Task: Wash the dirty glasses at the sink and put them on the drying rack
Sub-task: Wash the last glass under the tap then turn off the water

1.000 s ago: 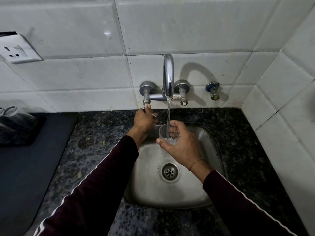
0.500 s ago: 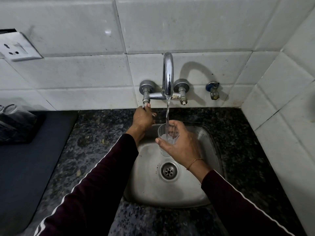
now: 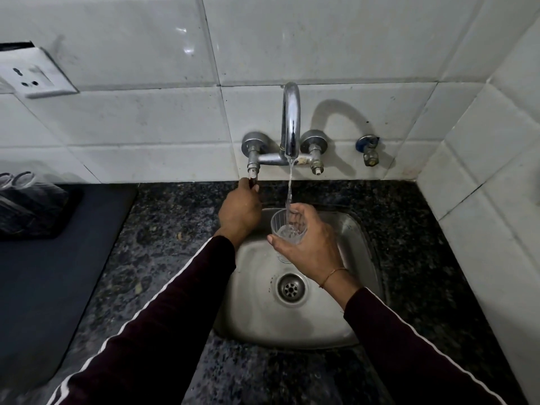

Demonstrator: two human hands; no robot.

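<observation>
1. The glass [image 3: 287, 229] is upright over the sink [image 3: 362, 247], directly under the spout [image 3: 291, 124], with the stream [image 3: 289, 188] falling into its mouth and water pooling inside.
2. The right hand [image 3: 309, 247] wraps it from the right side, thumb across the near wall and fingers round the far wall.
3. The left hand [image 3: 241, 211] is closed on the left tap handle [image 3: 253, 179], fingers curled round it.
4. Handling, as I judge it: the glass looks small, thin, stiff and breakable, and its wet wall is likely slick. It gains weight as it fills.
5. The best hold is round the middle of the wall, as now, clear of the rim and away from the steel edge.
6. Against the earlier frames, little differs: both hands keep their places, and the glass stays under the stream.
7. Other glasses [image 3: 20, 180] sit at the far left.
</observation>
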